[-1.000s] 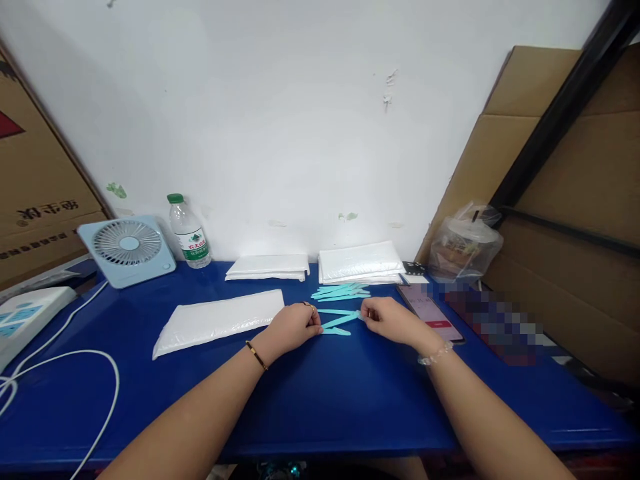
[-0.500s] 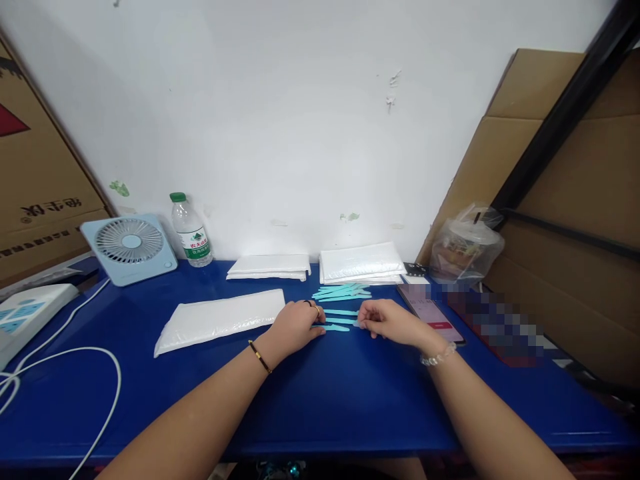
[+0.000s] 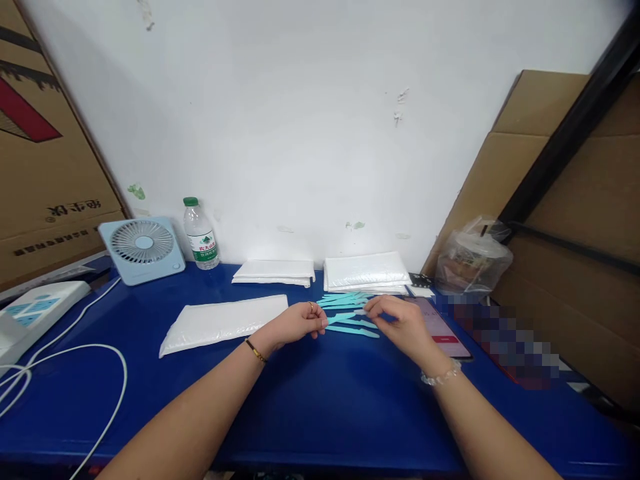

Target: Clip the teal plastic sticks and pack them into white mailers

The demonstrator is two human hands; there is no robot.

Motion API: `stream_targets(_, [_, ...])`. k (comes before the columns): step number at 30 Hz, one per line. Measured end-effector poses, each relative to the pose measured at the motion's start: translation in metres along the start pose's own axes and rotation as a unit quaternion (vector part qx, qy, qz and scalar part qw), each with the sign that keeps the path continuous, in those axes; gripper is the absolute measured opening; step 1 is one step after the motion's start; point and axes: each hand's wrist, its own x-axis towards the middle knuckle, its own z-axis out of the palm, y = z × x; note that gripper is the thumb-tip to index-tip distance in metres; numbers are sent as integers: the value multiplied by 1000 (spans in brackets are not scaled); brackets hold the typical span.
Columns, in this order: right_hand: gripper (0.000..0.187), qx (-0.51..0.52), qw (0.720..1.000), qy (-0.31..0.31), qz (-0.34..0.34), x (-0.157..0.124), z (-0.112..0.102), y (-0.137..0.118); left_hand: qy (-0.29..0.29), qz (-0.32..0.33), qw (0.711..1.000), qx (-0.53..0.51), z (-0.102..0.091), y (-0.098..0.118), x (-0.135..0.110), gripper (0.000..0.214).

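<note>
My left hand (image 3: 303,321) is closed in a pinch on one end of a slim teal eyebrow razor (image 3: 342,319). At the razor's other end, a small whitish, see-through part shows by the fingertips of my right hand (image 3: 403,327), which are pinched on it. Just below the held razor, more loose teal razors (image 3: 354,331) lie on the blue table (image 3: 320,400). Behind it is a pile of several similar razors (image 3: 340,300). A white padded packet (image 3: 220,323) lies left of my left hand, partly behind my wrist.
White packets (image 3: 273,270) and a second stack (image 3: 367,269) lie along the wall. On the left are a blue fan (image 3: 145,250), a water bottle (image 3: 201,240), a power strip (image 3: 47,307) and a white cable (image 3: 123,370). To the right are a phone (image 3: 443,333) and a bagged cup (image 3: 473,260).
My hands have risen slightly from the loose razors, with one razor now pinched between them. The razors below it have shifted, and the whole view has tilted a little.
</note>
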Motion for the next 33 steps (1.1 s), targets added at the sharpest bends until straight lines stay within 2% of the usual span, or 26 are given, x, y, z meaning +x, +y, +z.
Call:
stream_targets(12, [23, -36, 993, 21, -111, -2, 6, -7, -45, -29, 993, -105, -1, -3, 4, 27])
stream_targets(15, [24, -22, 989, -7, -144, -2, 11, -9, -65, -39, 991, -109, 2, -1, 2, 25])
stream_targets(17, [26, -15, 989, -39, -140, -1, 13, -11, -70, -33, 992, -98, 4, -1, 2, 24])
stream_targets(21, [13, -19, 990, -121, -67, 0, 14, -16, -24, -9, 999, -48, 9, -6, 5, 27])
stream_targets(23, [18, -20, 986, -161, -45, 0, 15, -16, -19, 12, 1000, -18, 12, -9, 7, 29])
stream_targets(25, [17, -26, 984, -174, -24, 0, 15, -10, 4, 35, 999, 27, 13, -11, 7, 30])
stream_targets(28, [17, -50, 985, -159, 35, -2, 11, 7, 136, 84, 977, 139, 9, -11, 7, 32])
stream_targets(30, [24, -62, 983, -159, 64, -1, 6, 19, 208, 105, 951, 201, 4, -11, 6, 32])
stream_targets(33, [55, -82, 975, -199, 56, 6, 2, 32, 236, 101, 936, 240, -5, -12, 7, 30])
